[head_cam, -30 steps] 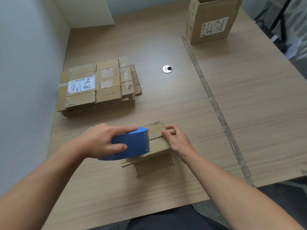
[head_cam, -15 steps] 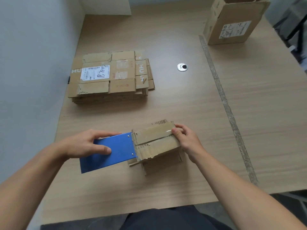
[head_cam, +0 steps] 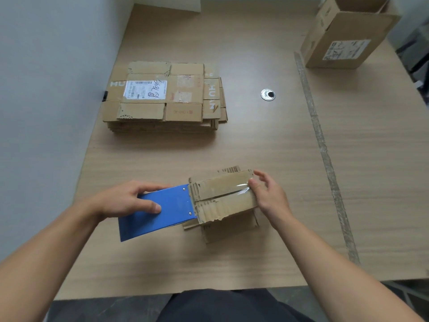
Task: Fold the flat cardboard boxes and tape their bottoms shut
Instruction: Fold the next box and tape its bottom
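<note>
On the small box, tape spans the bottom seam, seemingly uncut; left hand, fingers curled, grips the blue tape dispenser at the box's left; right hand thumb pins the tape, fingers loose; beyond the box, a stack of flat boxes waits unfolded.

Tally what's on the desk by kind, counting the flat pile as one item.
Tape dispenser: 1
Set-up boxes: 2, the box being taped and the open box far right
Stack of flat boxes: 1
Desk grommet: 1
Total: 5

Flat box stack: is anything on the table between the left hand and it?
Nothing visible. Only bare table lies between the left hand and the flat box stack. The hand itself grips the blue tape dispenser, though.
</note>
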`<state>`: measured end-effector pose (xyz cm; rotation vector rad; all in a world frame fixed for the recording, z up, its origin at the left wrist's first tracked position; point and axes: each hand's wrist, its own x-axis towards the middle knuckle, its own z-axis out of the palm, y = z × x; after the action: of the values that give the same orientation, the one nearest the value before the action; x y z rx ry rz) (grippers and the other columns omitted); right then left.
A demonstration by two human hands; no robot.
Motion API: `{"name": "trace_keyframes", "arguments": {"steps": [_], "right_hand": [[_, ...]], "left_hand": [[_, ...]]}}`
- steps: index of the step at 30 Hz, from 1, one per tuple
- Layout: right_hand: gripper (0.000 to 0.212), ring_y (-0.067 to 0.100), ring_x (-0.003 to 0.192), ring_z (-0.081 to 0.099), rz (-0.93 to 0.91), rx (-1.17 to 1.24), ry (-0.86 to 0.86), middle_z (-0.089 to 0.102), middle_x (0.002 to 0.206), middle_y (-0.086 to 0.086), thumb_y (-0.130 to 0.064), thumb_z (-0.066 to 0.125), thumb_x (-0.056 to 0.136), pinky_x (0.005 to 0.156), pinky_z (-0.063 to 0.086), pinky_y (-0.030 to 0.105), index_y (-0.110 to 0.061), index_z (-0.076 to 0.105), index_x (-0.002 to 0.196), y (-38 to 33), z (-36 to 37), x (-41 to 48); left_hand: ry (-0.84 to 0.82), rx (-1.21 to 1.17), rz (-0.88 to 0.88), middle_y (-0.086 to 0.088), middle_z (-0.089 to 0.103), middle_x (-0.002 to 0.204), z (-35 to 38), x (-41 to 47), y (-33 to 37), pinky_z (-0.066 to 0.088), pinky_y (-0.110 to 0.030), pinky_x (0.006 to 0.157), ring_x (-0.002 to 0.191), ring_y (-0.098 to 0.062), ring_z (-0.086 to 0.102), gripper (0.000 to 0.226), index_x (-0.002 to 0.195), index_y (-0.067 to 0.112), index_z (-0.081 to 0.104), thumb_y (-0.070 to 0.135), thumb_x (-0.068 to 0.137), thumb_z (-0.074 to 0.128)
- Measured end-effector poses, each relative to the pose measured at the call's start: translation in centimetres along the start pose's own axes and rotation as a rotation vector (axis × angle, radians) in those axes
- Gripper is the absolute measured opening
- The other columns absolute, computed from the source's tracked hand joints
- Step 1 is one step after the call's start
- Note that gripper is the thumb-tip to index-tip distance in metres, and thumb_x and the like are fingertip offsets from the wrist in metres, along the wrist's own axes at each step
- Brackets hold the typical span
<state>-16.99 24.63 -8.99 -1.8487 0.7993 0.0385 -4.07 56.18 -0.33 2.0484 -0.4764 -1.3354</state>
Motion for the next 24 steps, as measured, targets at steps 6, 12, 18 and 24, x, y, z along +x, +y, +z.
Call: {"name": "trace_keyframes", "arguments": {"steps": [6,12,18,24], "right_hand": [[0.061,0.009,0.153,-0.002,-0.626,-0.603,-0.224,0.015,0.163,-0.016,-0.064,0.031,0.093,0.120,0.004,0.045,-0.043,0.031,0.151,0.0,0.9,-1.5],[0.082,0.005,0.150,-0.002,-0.707,-0.775,-0.300,0.019,0.163,-0.016,-0.090,0.017,0.080,0.120,0.012,0.057,-0.051,0.016,0.151,1.0,0.7,0.0],[0.067,0.020,0.141,0.027,-0.834,-0.775,-0.146,0.040,0.148,-0.007,-0.081,0.024,0.088,0.105,0.036,0.064,-0.043,0.038,0.142,1.5,1.5,0.3],[0.066,0.020,0.146,0.018,-0.817,-0.844,-0.225,0.033,0.158,-0.004,-0.080,0.022,0.088,0.110,0.026,0.066,-0.050,0.028,0.146,1.9,1.3,0.5]], "left_hand": [[0.004,-0.028,0.020,0.015,0.068,0.119,0.6,-0.6,-0.7,0.048,-0.030,0.091,0.105,-0.009,0.066,0.048,0.121,0.055,0.061,0.036,0.078,0.067],[0.031,-0.102,0.029,0.014,0.070,0.119,0.1,-1.7,-1.0,0.046,-0.024,0.087,0.105,-0.010,0.067,0.050,0.119,0.056,0.061,0.034,0.075,0.069],[0.005,-0.097,0.011,0.011,0.071,0.115,-0.9,-2.4,-0.5,0.048,-0.024,0.084,0.101,-0.011,0.068,0.050,0.122,0.054,0.062,0.037,0.075,0.070],[0.006,-0.038,-0.016,0.018,0.069,0.116,0.3,-1.1,-1.4,0.046,-0.019,0.085,0.102,-0.005,0.066,0.052,0.120,0.060,0.059,0.036,0.075,0.068]]}}
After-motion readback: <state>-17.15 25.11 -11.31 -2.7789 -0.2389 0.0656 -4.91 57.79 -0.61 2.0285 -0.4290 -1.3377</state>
